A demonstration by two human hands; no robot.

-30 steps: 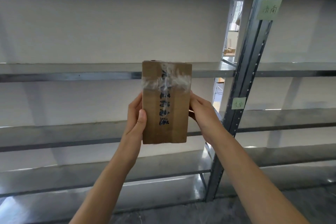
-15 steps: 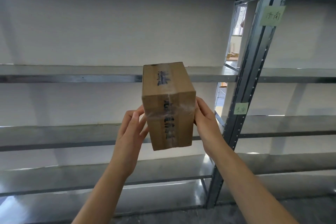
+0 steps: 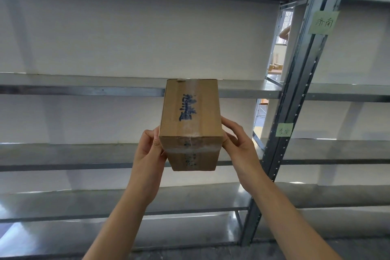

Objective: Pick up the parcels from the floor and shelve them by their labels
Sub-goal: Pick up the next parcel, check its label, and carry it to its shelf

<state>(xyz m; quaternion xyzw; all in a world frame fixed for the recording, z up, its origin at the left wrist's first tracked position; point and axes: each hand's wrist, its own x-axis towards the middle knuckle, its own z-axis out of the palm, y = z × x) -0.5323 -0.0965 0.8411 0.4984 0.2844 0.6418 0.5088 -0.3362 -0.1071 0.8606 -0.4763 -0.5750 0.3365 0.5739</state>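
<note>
A brown rectangular cardboard parcel (image 3: 191, 121) sealed with clear tape sits at the centre of the view, held up in the air between both hands in front of the grey metal shelving rack (image 3: 118, 91). The left hand (image 3: 148, 152) clasps its lower left edge at about 8 o'clock from the parcel's middle, thumb on the near corner. The right hand (image 3: 239, 145) presses against the lower right side at about 4 o'clock, fingers spread along the edge. Blue handwritten characters run down the parcel's upper face. At 2 o'clock, a pale green paper label (image 3: 324, 22) is stuck to the grey upright post (image 3: 295, 99), and a second small green label (image 3: 284, 132) sits lower at 3 o'clock.
</note>
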